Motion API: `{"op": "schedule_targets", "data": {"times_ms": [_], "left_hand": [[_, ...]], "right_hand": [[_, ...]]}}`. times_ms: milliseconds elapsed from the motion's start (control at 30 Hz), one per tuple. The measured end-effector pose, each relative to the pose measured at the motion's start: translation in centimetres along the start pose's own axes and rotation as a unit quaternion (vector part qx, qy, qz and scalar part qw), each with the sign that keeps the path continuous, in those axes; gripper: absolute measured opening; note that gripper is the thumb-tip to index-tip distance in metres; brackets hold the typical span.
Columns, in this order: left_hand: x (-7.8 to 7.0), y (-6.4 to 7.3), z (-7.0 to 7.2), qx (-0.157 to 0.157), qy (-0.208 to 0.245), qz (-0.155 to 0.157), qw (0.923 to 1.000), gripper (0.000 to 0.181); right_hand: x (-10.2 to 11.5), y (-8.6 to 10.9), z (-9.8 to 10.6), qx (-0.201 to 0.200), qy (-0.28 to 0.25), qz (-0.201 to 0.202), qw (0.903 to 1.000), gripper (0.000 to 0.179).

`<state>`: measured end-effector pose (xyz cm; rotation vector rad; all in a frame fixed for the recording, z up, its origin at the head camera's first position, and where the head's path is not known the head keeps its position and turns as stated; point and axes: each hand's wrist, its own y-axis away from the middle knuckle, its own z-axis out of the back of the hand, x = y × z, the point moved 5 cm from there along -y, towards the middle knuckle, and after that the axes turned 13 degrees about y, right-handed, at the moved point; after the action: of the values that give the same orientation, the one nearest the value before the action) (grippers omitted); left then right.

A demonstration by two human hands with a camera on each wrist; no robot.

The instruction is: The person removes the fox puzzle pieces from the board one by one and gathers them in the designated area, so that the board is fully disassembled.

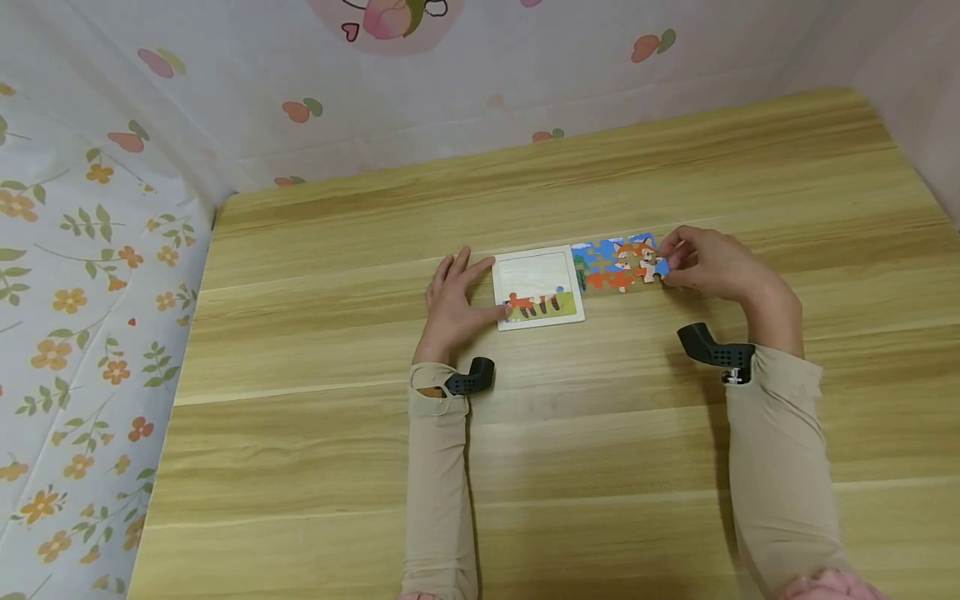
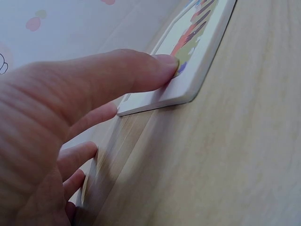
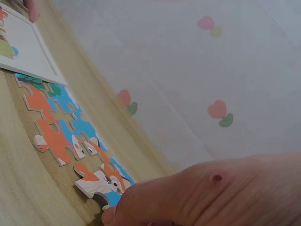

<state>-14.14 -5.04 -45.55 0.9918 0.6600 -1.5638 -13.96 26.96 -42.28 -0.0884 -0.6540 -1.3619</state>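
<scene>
A white puzzle tray (image 1: 539, 287) lies on the table, its bottom row filled with picture pieces (image 1: 540, 305) and its upper part bare. My left hand (image 1: 455, 302) is at the tray's left side, thumb pressing the lower left corner and index fingertip at the upper left edge. The other left fingers (image 2: 75, 160) spread out beside it. To the right of the tray lie several loose jigsaw pieces (image 3: 51, 136) showing an orange fox on blue. My right hand (image 1: 712, 265) pinches a fox-face puzzle piece (image 3: 110, 181) at their right end; its fingertips are partly hidden in the right wrist view.
The wooden table (image 1: 570, 467) runs back to a patterned curtain (image 1: 450, 100) behind it. Another flowered curtain (image 1: 75, 333) hangs along the left side. Black wrist mounts (image 1: 472, 377) stick out from both sleeves, low over the tabletop.
</scene>
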Motion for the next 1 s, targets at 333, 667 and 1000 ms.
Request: {"op": "schedule_targets", "data": {"times_ms": [333, 667, 1000], "left_hand": [[-0.01, 0.01, 0.03, 0.000, 0.000, 0.001, 1.0000, 0.073], [-0.06, -0.08, 0.06, 0.002, -0.004, 0.002, 1.0000, 0.073], [-0.03, -0.02, 0.02, 0.006, -0.005, 0.005, 1.0000, 0.074]], "right_hand": [[-0.16, -0.17, -0.19, 0.002, -0.007, -0.002, 1.0000, 0.030], [-0.20, -0.34, -0.27, 0.000, 0.007, 0.014, 0.9999, 0.028], [-0.23, -0.40, -0.44, -0.003, 0.022, 0.020, 0.9996, 0.028]]}}
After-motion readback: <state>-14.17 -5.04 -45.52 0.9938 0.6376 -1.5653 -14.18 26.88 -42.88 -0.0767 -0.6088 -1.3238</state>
